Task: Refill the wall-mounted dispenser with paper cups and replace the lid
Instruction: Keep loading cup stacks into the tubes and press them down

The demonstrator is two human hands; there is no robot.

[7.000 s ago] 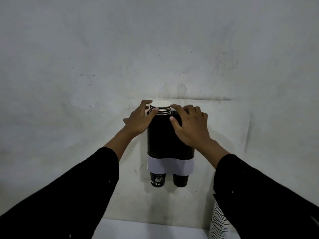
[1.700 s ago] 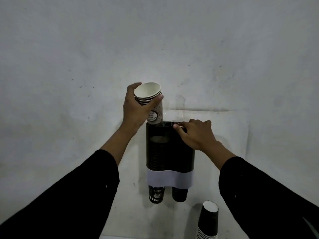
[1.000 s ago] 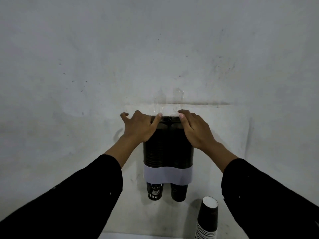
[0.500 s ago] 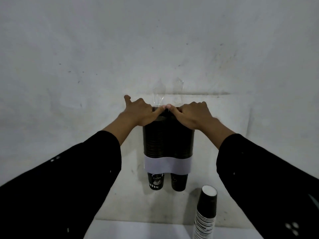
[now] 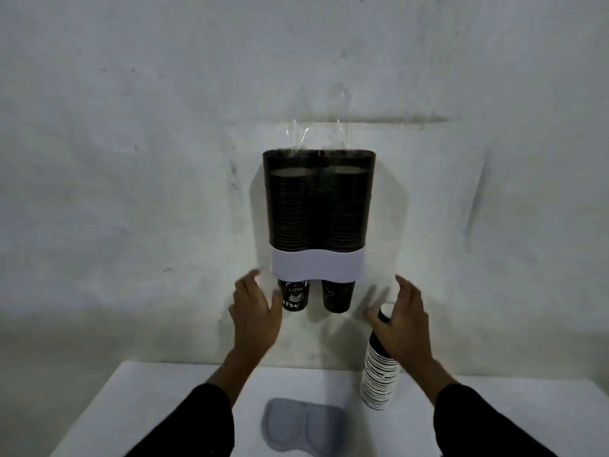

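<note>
Two cup columns fill dispenser (image 5: 318,206) | lid (image 5: 303,423) on table (image 5: 138,407) | left hand (image 5: 255,316), right hand (image 5: 407,319) spread, empty

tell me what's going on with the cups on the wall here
A person is refilling a wall-mounted cup dispenser. Both of its tubes hold stacks of paper cups nearly to the top, and its top is open. The grey lid lies on the white table below. Both hands are open and empty: the left hand hangs beside the dispenser's bottom cups, the right hand in front of a spare stack of cups standing on the table.
</note>
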